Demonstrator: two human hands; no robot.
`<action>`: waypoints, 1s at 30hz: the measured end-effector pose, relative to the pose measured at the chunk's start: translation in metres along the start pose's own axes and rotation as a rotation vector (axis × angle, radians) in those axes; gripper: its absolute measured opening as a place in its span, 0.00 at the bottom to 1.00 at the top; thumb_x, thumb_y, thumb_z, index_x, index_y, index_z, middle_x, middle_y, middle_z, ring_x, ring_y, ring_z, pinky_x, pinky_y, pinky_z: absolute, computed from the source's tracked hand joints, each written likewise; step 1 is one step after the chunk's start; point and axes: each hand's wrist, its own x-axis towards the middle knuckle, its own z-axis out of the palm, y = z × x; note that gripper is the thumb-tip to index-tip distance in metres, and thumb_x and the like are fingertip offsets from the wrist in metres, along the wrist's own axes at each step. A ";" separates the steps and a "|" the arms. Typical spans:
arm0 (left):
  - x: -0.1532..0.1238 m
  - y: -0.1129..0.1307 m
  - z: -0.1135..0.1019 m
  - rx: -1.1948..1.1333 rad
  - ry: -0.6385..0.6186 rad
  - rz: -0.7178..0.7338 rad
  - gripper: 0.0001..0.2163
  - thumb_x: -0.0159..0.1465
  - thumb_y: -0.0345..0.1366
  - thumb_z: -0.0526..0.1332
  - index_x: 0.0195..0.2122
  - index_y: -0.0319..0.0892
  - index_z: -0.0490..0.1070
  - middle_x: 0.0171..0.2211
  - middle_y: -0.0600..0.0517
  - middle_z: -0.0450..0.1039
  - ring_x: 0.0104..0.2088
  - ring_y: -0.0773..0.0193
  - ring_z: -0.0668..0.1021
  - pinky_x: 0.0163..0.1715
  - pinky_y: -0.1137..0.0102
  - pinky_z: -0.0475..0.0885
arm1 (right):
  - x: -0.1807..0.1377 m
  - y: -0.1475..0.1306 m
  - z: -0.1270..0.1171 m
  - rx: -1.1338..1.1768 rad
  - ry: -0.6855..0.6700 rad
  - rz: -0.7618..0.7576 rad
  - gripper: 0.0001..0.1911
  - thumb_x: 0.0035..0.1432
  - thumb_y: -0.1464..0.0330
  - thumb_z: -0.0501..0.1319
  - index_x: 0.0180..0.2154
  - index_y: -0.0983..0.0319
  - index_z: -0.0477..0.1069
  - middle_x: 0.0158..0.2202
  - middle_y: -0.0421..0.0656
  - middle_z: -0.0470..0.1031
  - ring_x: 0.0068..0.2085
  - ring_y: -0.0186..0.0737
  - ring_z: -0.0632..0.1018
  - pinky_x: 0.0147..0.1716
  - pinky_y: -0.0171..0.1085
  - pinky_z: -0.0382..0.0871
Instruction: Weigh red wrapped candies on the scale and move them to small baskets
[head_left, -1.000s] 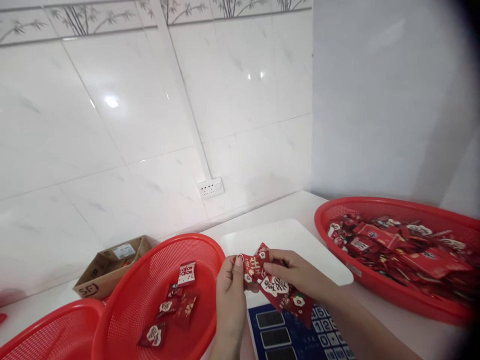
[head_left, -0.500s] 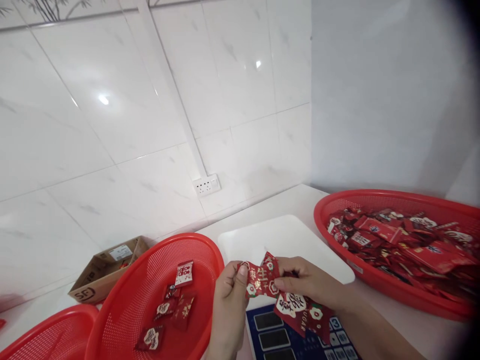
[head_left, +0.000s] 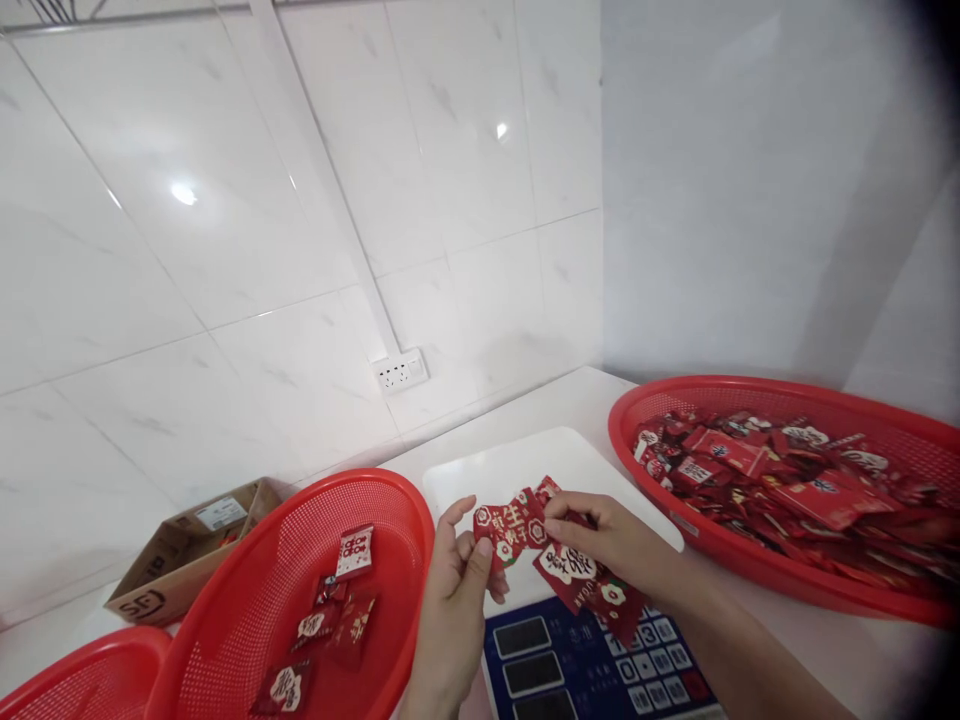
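Note:
My left hand [head_left: 454, 600] is in the lower middle, its thumb against the near left corner of a red snack packet [head_left: 511, 530] with white flowers and gold writing. Its index finger is lifted off the wrapper, and other fingertips show behind it. My right hand [head_left: 600, 535] pinches the other end of this packet. Also in the right hand are darker red packets [head_left: 592, 585], one with a white label and the word SUGAR, which hang below the fingers. Both hands are above a scale with a white pan [head_left: 480, 470] and a blue keypad panel [head_left: 585, 670].
A red mesh basket [head_left: 405, 500] on the left holds several small packets. Another red basket [head_left: 750, 385], heaped with red packets, stands on the right. An open cardboard box [head_left: 150, 590] and a third basket's rim [head_left: 142, 640] are at the far left. The tiled wall has a socket [head_left: 401, 372].
My left hand's pinch has loosened, with the index finger now raised from the wrapper. The packets sit slightly higher and farther left in view, and more of the scale's keypad shows.

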 end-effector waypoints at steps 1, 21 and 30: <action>0.001 -0.002 0.000 0.057 0.014 0.021 0.21 0.63 0.43 0.55 0.55 0.43 0.55 0.23 0.58 0.62 0.25 0.67 0.68 0.30 0.71 0.67 | 0.000 0.001 -0.001 -0.028 0.056 -0.014 0.11 0.55 0.61 0.58 0.25 0.60 0.68 0.24 0.36 0.68 0.29 0.36 0.68 0.32 0.34 0.60; -0.022 -0.002 0.038 -0.413 -0.134 -0.148 0.26 0.58 0.46 0.62 0.56 0.47 0.60 0.55 0.43 0.64 0.49 0.54 0.71 0.33 0.70 0.73 | -0.031 -0.003 0.049 0.044 0.394 -0.172 0.20 0.59 0.55 0.54 0.51 0.55 0.66 0.51 0.46 0.69 0.52 0.47 0.69 0.54 0.45 0.61; -0.016 0.004 0.023 -0.464 -0.058 -0.083 0.16 0.56 0.41 0.65 0.45 0.43 0.69 0.38 0.49 0.73 0.30 0.68 0.74 0.27 0.75 0.69 | -0.032 -0.004 0.044 0.565 0.284 -0.001 0.24 0.58 0.56 0.56 0.57 0.48 0.62 0.61 0.39 0.61 0.61 0.43 0.60 0.59 0.47 0.55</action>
